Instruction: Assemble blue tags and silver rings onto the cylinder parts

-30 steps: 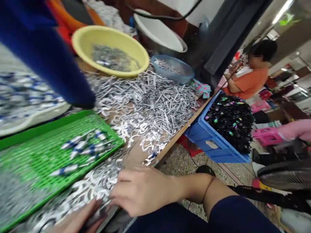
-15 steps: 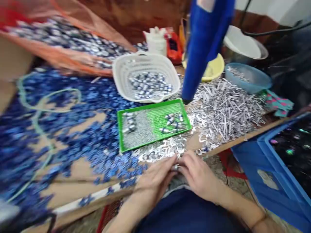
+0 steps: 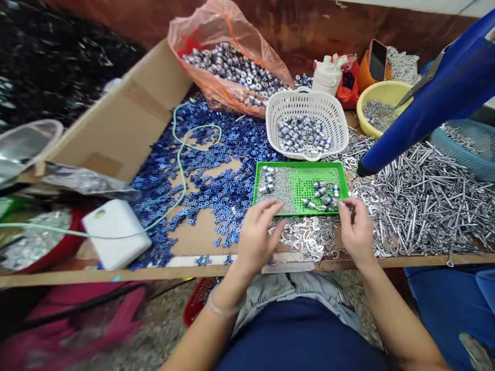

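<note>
My left hand (image 3: pixel 257 232) is at the front left of a shallow green tray (image 3: pixel 301 165), thumb and fingers apart with nothing visible between them. At the tray's front right corner my right hand (image 3: pixel 358 232) is closed in a pinch; what its fingertips hold, if anything, is too small to make out. Inside the tray lie tiny silvery pieces (image 3: pixel 284 188) on the left. Several silver-and-blue cylinders with thin pins (image 3: pixel 327 195) rest at its right. More silver-and-blue cylinders (image 3: pixel 267 178) stand at its left end. Flat curved metal pieces (image 3: pixel 309 234) are spread in front of the tray.
A white basket (image 3: pixel 273 121) of cylinders stands behind the tray. Blue pieces (image 3: pixel 209 180) cover the left, crossed by a pale green cord (image 3: pixel 181 159). Metal rods (image 3: pixel 421 196) are heaped right. A blue pole-like tool (image 3: pixel 417 113) slants overhead, near a yellow bowl (image 3: pixel 361 111).
My hands were together at the table's front edge around a small metal piece; now they are apart, at either side of the green tray's front. The view has swung left.
</note>
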### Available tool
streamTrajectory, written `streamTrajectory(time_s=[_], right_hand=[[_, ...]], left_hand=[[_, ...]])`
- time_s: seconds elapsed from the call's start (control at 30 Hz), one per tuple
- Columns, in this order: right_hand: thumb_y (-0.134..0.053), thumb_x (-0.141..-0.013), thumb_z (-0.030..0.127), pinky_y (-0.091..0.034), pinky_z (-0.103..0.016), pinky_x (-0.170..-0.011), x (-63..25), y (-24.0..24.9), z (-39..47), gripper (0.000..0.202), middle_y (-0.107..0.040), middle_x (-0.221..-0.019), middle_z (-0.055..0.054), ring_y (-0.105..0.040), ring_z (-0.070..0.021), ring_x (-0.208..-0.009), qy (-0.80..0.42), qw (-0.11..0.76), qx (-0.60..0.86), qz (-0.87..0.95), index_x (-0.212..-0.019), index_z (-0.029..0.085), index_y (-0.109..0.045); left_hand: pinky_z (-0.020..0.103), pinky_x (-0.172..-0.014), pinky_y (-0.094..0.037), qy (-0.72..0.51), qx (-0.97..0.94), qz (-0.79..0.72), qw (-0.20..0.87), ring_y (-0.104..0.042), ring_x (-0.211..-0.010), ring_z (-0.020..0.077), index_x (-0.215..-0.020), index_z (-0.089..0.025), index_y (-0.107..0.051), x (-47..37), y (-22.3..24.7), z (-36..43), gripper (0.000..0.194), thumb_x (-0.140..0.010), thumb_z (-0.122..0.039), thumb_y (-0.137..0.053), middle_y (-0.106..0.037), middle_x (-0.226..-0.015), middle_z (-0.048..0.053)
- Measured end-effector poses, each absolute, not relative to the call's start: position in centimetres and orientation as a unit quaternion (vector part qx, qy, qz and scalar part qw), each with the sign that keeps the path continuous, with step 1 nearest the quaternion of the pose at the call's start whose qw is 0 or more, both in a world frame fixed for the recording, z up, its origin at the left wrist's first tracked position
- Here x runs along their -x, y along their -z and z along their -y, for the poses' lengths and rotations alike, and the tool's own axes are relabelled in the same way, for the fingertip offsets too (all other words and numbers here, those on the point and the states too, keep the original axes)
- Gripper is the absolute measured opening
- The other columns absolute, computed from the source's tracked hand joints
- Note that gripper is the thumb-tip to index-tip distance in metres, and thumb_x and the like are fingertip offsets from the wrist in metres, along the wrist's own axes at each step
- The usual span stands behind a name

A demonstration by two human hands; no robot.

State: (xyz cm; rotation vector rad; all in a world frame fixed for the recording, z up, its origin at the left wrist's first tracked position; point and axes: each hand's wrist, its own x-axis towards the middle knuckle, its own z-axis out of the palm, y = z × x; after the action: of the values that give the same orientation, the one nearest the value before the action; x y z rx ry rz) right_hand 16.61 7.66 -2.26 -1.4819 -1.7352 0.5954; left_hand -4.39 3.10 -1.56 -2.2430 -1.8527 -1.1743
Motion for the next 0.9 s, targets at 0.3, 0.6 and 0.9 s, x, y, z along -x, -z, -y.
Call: streamTrajectory(time_s=[0.3,0.6,0.9], right_hand=[[-0.04,-0.09,0.035,-0.032,-0.042,-0.086,-14.9,3.5,-11.4,0.026,-0.056,-0.109,-0.011,-0.045,-0.0267,-0.102,-0.083,0.223,0.558,0.795,-0.107,0.018,-0.051],[-0.042,-0.089,0.032,-0.04,-0.036,-0.08,-22.9,2.8,-13.6,0.022,-0.062,-0.092,-0.006,-0.052,-0.02,-0.088,-0.032,0.329,0.674,0.661,-0.094,0.02,-0.059],[-0.056,-0.079,0.028,-0.024,-0.051,-0.092,-25.3,3.3,-21.1,0.019,-0.05,-0.11,-0.017,-0.036,-0.0321,-0.107,0.081,0.232,0.735,0.632,-0.083,0.012,-0.065]], left_hand=[[0.043,-0.083,-0.041,0.222,0.668,0.709,0.041,-0.055,-0.088,0.0289,-0.111,-0.011,-0.058,7.7,3.1,-9.1,0.035,-0.081,-0.029,-0.054,-0.067,-0.093,0.014],[0.04,-0.082,-0.044,0.331,0.652,0.678,0.078,-0.057,-0.083,0.0246,-0.111,-0.009,-0.059,8.0,3.8,-9.0,0.038,-0.084,-0.033,-0.047,-0.067,-0.09,0.014],[0.04,-0.085,-0.04,0.465,0.609,0.642,0.0,-0.05,-0.091,0.0219,-0.094,-0.016,-0.061,8.2,4.1,-8.6,0.023,-0.086,-0.019,-0.039,-0.054,-0.083,0.005]])
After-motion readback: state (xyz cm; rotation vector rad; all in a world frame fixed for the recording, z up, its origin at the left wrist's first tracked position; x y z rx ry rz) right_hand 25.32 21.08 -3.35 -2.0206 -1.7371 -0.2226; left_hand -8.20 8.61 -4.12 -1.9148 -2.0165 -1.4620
